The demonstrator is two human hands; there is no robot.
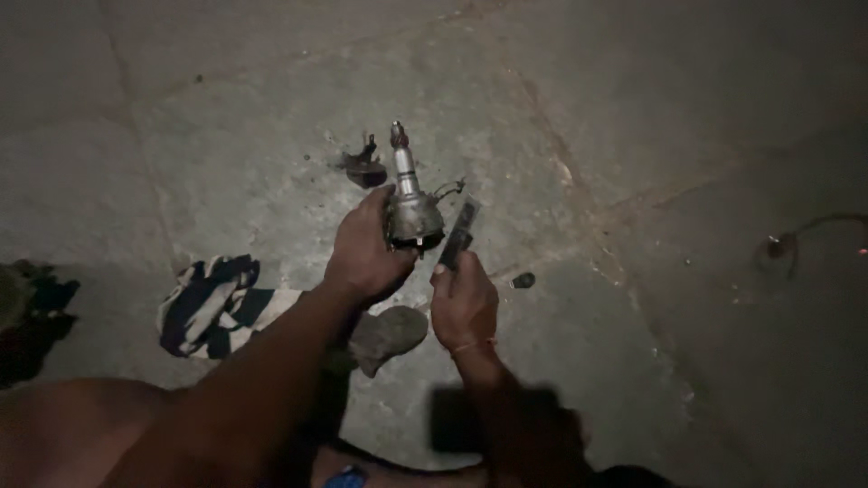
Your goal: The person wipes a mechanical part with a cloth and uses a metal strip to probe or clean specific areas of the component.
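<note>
Metal shafted part (411,203), a round grey housing with a narrow shaft rising toward 12 o'clock and a thin wire trailing off at 3 o'clock, sits near the middle of the view, held above the concrete floor (633,117).

Going left to right: at 9 o'clock, by the frame's edge, lies a dark crumpled cloth (32,307). Next comes a striped dark-and-light cloth (212,307) on the floor, just beside the left forearm. The left hand (366,253) has its grip clamped around the housing from the 9 o'clock side, fingers wrapped over the round body. Above it, at 11 o'clock from the housing, a small dark metal piece (364,167) rests on the floor, apart from the hand. Below the hands, at 6 o'clock, a grey stone-like lump (389,334) lies on the floor.

The right hand (463,303) has its grip closed on a flat dark tool (461,233), which points toward 12 o'clock and comes up just beside the housing at its 3 o'clock side; whether the two touch cannot be told. A small dark object (522,281) lies on the floor just right of that hand. Far off at 3 o'clock, a thin wire with a small end fitting (785,244) lies on the floor.
</note>
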